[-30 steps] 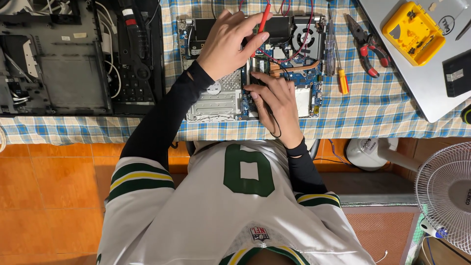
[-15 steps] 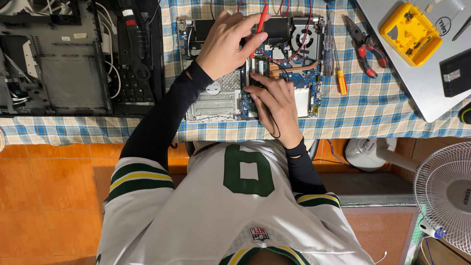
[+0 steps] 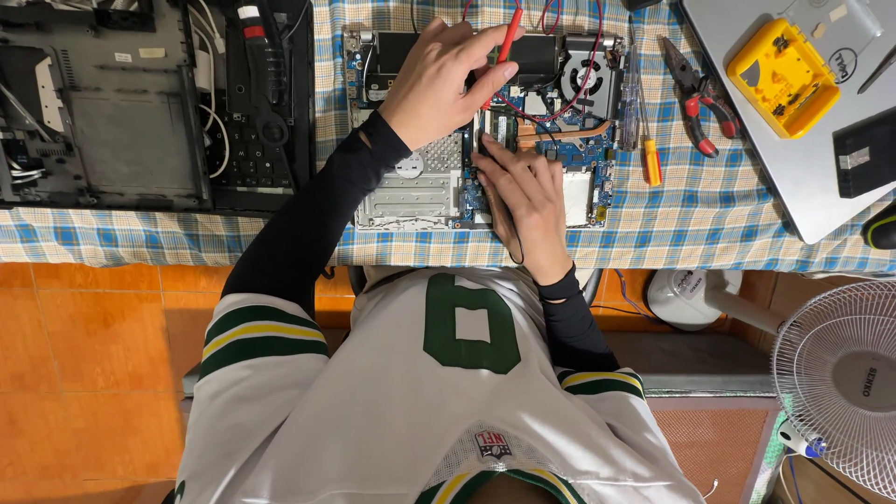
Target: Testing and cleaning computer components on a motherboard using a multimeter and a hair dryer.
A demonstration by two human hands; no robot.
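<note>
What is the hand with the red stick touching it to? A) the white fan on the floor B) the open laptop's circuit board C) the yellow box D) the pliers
B: the left hand holds the red probe over the circuit board of the opened laptop, while the pliers, yellow box and fan lie untouched off to the side.

a red probe (image 3: pixel 505 42) is pinched by the left hand (image 3: pixel 439 79) and a black probe (image 3: pixel 492 173) is pressed by the right hand (image 3: pixel 527 201) over the opened laptop board (image 3: pixel 560 131).
</note>
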